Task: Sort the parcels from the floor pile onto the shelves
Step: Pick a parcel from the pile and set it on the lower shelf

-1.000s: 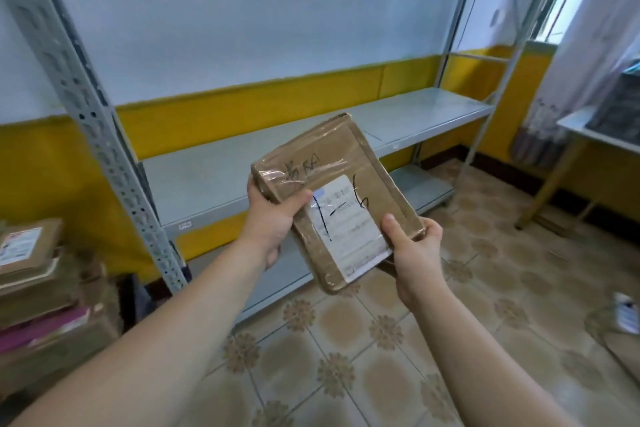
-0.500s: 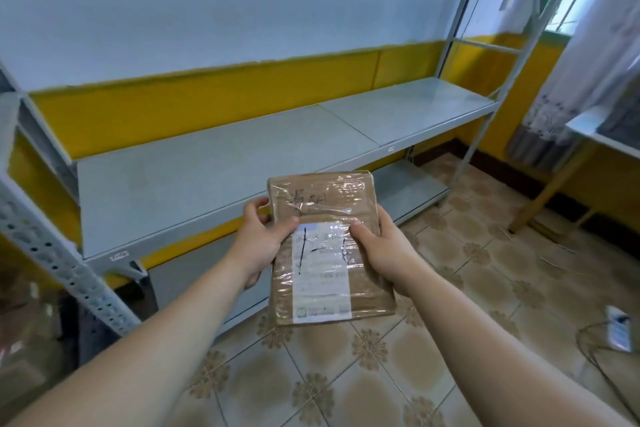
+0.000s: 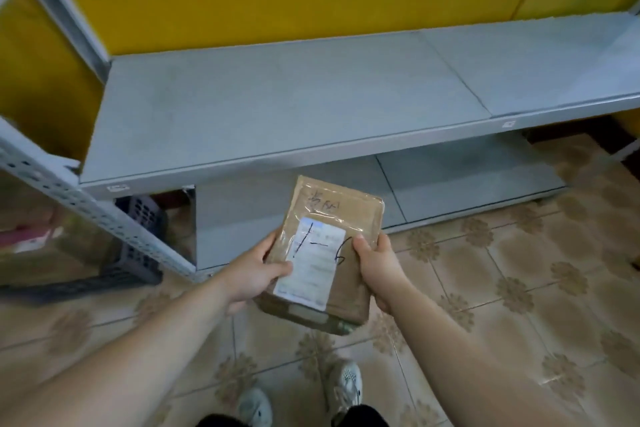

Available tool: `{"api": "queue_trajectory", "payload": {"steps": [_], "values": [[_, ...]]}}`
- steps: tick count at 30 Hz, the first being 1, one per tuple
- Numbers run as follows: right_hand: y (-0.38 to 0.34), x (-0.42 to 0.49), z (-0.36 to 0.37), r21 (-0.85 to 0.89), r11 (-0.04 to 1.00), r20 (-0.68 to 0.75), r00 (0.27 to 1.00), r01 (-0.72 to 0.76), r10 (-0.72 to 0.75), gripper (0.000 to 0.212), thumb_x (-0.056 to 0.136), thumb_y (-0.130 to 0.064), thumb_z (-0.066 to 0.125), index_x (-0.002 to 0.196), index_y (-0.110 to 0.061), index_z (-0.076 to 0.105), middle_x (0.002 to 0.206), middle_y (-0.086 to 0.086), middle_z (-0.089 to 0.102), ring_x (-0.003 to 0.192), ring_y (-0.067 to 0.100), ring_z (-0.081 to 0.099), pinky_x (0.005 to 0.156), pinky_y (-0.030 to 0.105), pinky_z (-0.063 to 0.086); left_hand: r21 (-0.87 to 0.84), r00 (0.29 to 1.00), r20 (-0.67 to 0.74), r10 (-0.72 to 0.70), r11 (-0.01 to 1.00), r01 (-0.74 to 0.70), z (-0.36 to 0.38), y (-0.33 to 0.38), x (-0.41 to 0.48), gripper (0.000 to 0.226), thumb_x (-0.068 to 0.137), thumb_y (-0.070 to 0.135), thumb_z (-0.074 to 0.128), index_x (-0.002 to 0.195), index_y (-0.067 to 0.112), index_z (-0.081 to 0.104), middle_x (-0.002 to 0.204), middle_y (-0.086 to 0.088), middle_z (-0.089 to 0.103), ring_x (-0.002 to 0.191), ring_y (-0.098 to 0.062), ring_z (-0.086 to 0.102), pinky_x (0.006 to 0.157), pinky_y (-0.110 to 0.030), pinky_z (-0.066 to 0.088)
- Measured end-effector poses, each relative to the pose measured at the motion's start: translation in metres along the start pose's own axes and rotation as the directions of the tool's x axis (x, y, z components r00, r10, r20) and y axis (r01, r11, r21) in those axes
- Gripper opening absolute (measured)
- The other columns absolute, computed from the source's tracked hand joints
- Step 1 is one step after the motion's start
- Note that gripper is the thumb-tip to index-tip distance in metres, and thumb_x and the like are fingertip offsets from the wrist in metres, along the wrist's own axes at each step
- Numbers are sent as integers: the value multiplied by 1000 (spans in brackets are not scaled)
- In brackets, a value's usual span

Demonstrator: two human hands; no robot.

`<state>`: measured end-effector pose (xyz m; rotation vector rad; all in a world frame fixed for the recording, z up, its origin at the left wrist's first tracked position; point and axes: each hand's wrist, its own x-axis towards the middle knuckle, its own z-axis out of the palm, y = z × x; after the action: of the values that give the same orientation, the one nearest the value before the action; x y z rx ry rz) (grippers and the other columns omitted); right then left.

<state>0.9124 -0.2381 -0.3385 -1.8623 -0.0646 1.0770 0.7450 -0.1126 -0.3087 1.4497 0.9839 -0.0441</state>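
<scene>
Both hands (image 3: 254,272) gripping taped brown parcel (image 3: 332,246), above tiled floor (image 3: 519,270), before grey shelves (image 3: 277,107)

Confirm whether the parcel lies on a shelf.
No, the left hand and right hand hold the parcel in front of the shelves.

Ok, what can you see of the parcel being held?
The parcel is a flat, brown, cardboard-looking package wrapped in glossy clear tape. A white printed label sits on its upper face, with black marker strokes across it and handwriting near the far end, unreadable here. It is held in the air, label up, slightly tilted, in front of the lower shelf. The left hand grips its left edge, thumb on the label; the right hand grips the right edge.
</scene>
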Motion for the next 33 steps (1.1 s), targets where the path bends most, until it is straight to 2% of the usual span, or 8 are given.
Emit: {"api": "queue_trajectory", "payload": {"steps": [6, 10, 14, 18, 21, 25, 29, 33], "values": [[-22, 78, 35, -108, 989, -28, 994, 100, -104, 96, 72, -41, 82, 149, -32, 26, 140, -3, 43, 121, 23, 53, 100, 49, 51, -46, 994, -13, -110, 993, 109, -55, -32, 59, 66, 90, -1, 61, 141, 35, 42, 110, 11, 66, 83, -1, 66, 65, -16, 53], [-14, 114, 74, -195, 980, -4, 999, 41, -43, 42, 82, -40, 78, 111, -20, 56, 107, 2, 65, 93, 24, 67, 81, 49, 60, -29, 988, -4, -153, 988, 152, -94, -68, 92, 57, 90, 4, 64, 137, 33, 48, 110, 9, 67, 87, -4, 68, 66, -19, 54], [19, 139, 131, -105, 994, -61, 998, 12, -19, 29, 84, -38, 77, 92, -20, 55, 91, 3, 67, 84, 26, 69, 77, 52, 60, -236, 946, -231, -227, 957, 171, -127, -124, 128, 44, 90, 17, 66, 129, 33, 53, 118, -4, 66, 82, -14, 66, 56, -24, 51], [62, 190, 186, -93, 996, -125, 992, 3, -15, 30, 85, -39, 75, 90, -21, 53, 89, 4, 66, 80, 24, 67, 77, 47, 60, -540, 900, -257, -351, 825, 168, -140, -198, 177, 91, 74, 19, 82, 147, 29, 28, 128, -7, 60, 104, -32, 64, 69, -43, 56], [97, 248, 218, -84, 996, -137, 991, -15, 4, 33, 87, -43, 71, 100, -18, 53, 92, 3, 62, 83, 26, 65, 78, 51, 60, -561, 882, -313, -352, 818, 127, -147, -257, 228, 122, 38, 37, 97, 142, 21, 37, 132, -9, 59, 111, -27, 63, 90, -46, 53], [150, 332, 262, -102, 993, -66, 996, 58, -65, 34, 92, -44, 65, 108, -18, 51, 92, 2, 61, 86, 27, 64, 80, 54, 58, -430, 895, -377, -237, 901, 58, -149, -314, 302, 63, 80, 10, 75, 135, 25, 48, 123, -3, 63, 112, -23, 58, 103, -50, 44], [187, 397, 293, -179, 962, -33, 976, 208, -217, 28, 93, -42, 63, 94, -18, 48, 90, 4, 60, 87, 30, 65, 80, 54, 57, -300, 894, -443, -63, 950, -82, -161, -359, 366, 64, 85, 2, 68, 137, 31, 46, 113, 14, 62, 114, -13, 55, 106, -41, 41], [193, 441, 308, -269, 913, -12, 947, 305, -320, 30, 95, -46, 57, 91, -18, 46, 95, 11, 64, 83, 31, 66, 77, 49, 58, -232, 899, -438, 17, 964, -131, -180, -380, 413, 65, 90, 11, 65, 144, 36, 39, 131, 6, 59, 119, -16, 54, 106, -45, 42]]}}
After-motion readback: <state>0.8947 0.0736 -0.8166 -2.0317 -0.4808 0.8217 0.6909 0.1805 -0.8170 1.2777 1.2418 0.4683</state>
